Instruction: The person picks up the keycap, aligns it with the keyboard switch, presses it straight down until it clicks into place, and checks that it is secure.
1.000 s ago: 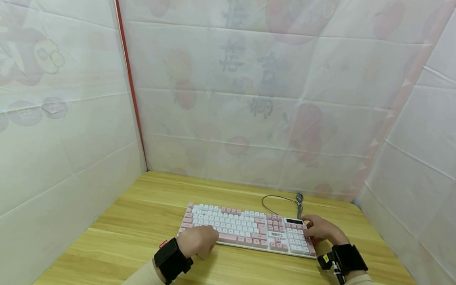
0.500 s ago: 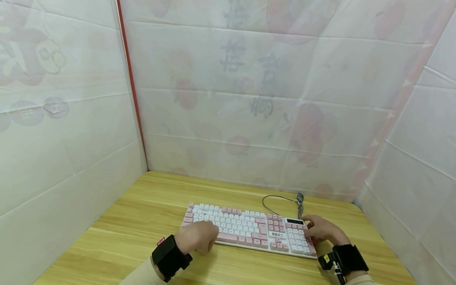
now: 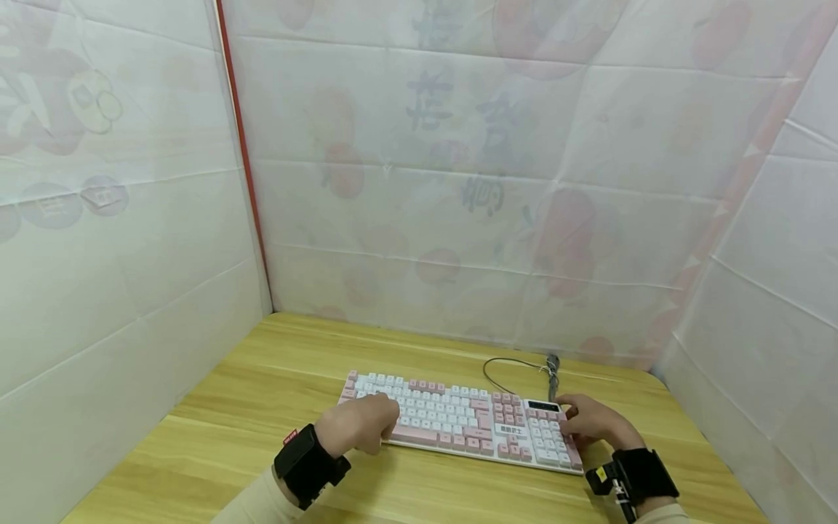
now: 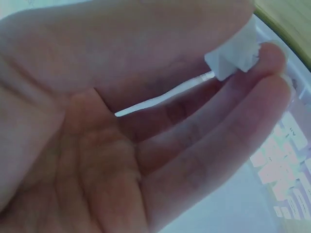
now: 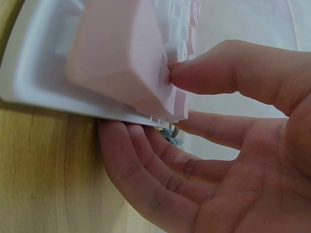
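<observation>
A pink and white keyboard [image 3: 435, 415] lies on the wooden table. My left hand [image 3: 358, 424] is over its left part, covering some keys. Between the left thumb and fingers I pinch a small white folded piece [image 4: 233, 53] that looks like tissue; the head view hides it. At the keyboard's right end, my right hand [image 3: 596, 422] grips the edge. The right thumb [image 5: 199, 75] rests on a pink key [image 5: 121, 58], and the other fingers [image 5: 126, 155] reach against the edge from the side and below.
A grey cable [image 3: 507, 360], bundled at its end [image 3: 553, 371], lies behind the keyboard near its right end. White printed sheets [image 3: 406, 189] wall off the back and both sides of the table [image 3: 216, 429].
My left hand has shifted slightly left and away from me over the keyboard, uncovering part of the long pink space bar. The right hand has kept its hold.
</observation>
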`<state>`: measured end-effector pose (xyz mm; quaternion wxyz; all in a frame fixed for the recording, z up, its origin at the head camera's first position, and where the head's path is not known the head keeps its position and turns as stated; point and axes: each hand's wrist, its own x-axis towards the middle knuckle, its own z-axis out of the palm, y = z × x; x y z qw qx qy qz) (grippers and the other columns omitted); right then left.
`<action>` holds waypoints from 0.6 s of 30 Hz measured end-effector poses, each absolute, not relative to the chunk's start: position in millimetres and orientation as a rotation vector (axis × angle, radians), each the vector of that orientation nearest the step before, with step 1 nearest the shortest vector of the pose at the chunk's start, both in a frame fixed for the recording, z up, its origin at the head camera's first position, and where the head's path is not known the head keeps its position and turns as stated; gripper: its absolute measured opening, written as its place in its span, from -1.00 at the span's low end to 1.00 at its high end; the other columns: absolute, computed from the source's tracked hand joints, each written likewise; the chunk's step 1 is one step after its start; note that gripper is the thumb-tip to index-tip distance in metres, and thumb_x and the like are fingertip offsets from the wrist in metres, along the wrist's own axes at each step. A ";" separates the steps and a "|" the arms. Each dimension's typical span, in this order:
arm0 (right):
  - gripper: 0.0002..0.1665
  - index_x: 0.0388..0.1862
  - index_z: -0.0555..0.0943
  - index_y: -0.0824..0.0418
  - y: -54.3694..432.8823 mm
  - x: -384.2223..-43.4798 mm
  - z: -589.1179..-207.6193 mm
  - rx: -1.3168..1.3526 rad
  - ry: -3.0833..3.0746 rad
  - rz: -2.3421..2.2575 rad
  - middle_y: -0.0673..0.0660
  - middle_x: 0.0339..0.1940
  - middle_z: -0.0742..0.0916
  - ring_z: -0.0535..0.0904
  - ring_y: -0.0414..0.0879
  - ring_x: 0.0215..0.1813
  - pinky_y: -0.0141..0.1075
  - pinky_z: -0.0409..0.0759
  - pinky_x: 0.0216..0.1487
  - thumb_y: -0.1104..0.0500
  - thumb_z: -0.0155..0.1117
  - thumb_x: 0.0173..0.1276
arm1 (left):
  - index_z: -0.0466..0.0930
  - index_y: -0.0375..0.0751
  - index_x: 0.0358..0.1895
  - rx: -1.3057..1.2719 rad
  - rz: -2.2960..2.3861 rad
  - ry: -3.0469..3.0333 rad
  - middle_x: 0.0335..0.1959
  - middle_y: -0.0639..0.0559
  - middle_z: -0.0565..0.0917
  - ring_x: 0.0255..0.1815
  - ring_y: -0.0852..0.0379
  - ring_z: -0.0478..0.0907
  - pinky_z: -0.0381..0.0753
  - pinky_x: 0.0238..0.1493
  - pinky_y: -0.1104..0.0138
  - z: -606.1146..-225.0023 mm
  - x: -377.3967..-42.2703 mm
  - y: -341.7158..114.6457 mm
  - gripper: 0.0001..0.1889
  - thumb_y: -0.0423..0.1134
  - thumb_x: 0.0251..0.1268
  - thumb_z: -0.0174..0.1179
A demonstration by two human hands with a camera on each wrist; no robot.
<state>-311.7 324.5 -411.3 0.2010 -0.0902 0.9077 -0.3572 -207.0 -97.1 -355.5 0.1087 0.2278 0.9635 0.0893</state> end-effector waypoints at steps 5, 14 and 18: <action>-0.15 0.50 0.19 0.62 324.6 -312.1 -411.2 -0.256 2.542 -0.996 0.40 0.01 0.65 0.63 0.02 -0.16 -0.07 0.69 -0.18 0.35 0.29 0.32 | 0.10 0.01 -0.66 0.748 0.285 2.877 -0.60 0.20 0.00 -0.53 0.24 -0.10 -0.03 -0.49 0.35 -356.5 -208.0 -100.3 -0.41 -0.74 0.03 0.20; -0.18 0.47 0.24 0.61 325.7 -315.8 -414.6 -0.245 2.542 -0.977 0.38 -0.04 0.67 0.63 -0.01 -0.19 -0.07 0.72 -0.19 0.34 0.29 0.30 | 0.65 -0.09 -0.54 0.889 0.320 2.980 -0.45 0.13 0.63 -0.49 0.30 0.24 0.30 -0.43 0.42 -355.9 -212.6 -108.6 -0.71 -0.61 0.08 0.33; -0.17 0.48 0.24 0.61 325.3 -315.9 -413.2 -0.236 2.542 -0.971 0.36 -0.04 0.67 0.63 -0.01 -0.18 -0.07 0.72 -0.19 0.34 0.29 0.30 | 0.48 -0.10 -0.53 0.951 0.356 2.996 -0.49 0.14 0.45 -0.46 0.24 0.09 0.13 -0.40 0.36 -356.9 -215.3 -109.0 -0.68 -0.61 0.13 0.30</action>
